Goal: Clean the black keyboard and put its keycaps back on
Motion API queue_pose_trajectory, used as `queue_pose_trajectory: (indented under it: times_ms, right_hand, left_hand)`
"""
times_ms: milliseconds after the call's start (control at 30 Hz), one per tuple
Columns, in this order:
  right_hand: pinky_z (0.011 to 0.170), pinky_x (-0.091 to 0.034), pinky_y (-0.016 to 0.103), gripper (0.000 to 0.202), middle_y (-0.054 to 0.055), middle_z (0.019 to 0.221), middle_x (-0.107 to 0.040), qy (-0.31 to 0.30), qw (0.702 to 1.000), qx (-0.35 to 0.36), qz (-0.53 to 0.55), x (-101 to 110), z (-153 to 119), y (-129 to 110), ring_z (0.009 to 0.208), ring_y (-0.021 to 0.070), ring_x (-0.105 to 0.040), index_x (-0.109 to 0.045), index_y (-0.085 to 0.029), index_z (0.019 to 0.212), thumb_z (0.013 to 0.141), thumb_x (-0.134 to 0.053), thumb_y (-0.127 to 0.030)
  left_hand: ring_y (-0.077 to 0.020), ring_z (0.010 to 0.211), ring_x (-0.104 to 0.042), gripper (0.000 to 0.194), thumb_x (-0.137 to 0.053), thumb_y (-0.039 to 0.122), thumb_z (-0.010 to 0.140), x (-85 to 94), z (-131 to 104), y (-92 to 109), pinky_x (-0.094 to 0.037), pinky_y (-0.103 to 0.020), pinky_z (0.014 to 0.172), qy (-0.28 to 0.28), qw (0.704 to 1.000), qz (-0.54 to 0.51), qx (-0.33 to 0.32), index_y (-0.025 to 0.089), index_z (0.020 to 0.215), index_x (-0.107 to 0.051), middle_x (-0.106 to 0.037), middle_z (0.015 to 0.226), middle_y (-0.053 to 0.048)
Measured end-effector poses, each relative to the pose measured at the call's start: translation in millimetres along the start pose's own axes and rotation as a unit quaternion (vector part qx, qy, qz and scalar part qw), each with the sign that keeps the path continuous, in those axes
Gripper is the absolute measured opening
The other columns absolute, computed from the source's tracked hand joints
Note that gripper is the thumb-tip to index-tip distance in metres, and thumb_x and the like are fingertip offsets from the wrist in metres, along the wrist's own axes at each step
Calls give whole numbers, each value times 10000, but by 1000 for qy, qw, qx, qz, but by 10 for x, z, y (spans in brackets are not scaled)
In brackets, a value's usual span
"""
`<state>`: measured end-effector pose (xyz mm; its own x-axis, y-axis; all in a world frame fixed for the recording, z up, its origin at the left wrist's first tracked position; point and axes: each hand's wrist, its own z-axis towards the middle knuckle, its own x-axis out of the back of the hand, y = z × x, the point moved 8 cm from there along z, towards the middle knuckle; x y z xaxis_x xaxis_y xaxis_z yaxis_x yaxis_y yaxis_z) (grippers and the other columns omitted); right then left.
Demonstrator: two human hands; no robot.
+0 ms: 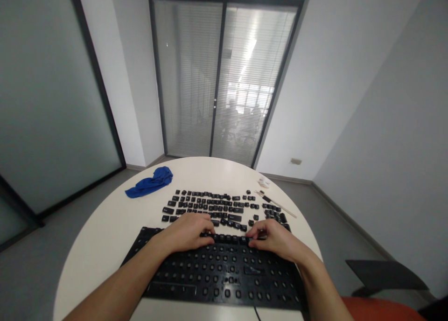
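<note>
A black keyboard (224, 269) lies across the near part of the table, most of its key posts bare. Along its far edge runs a short row of fitted keycaps (229, 239). My left hand (191, 232) rests over the far edge at the left end of that row, fingers curled down; what lies between the fingertips is hidden. At the row's right end, my right hand (273, 237) has its thumb and forefinger pinched around a keycap. Loose black keycaps (206, 202) lie in rows beyond the keyboard.
A blue cloth (150, 183) lies at the table's far left. Thin sticks or a brush (278, 204) and a crumpled white item (263, 183) are at the right. A cable (257, 313) leaves the keyboard's near side. A chair (385, 274) stands to the right of the round table (94, 246).
</note>
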<state>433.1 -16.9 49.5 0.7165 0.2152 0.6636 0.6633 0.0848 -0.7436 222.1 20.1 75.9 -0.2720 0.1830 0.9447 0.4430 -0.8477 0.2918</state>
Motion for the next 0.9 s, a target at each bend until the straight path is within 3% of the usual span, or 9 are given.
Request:
queue_pose_trajectory:
  times_ms: [200,500,900]
  right_hand:
    - [695,-498,296,195,41,842,-728,10,1000,21,5,16,-1,-40,766,195,-654,-759,-178,836,725,-756,-338]
    - [651,-480,293,286,30,781,-737,5,999,-25,23,-3,12,84,727,197,-653,-779,-181,875,697,-773,-405]
    - [676,-487,288,163,20,790,-761,-6,1000,-25,4,-12,46,14,758,218,-670,-786,-195,761,662,-765,-323]
  left_hand:
    - [-188,847,-649,141,-688,329,877,0,-3,-1,-453,-270,713,-2,1000,1,4,245,981,-732,-693,963,-12]
    - [-194,858,-653,144,-688,338,872,-11,-1,-20,-451,-274,716,-4,1000,2,10,250,977,-730,-693,962,-9]
    - [-193,853,-652,139,-696,333,868,-6,-7,-23,-453,-274,720,1,1000,-2,10,248,972,-731,-688,960,-13]
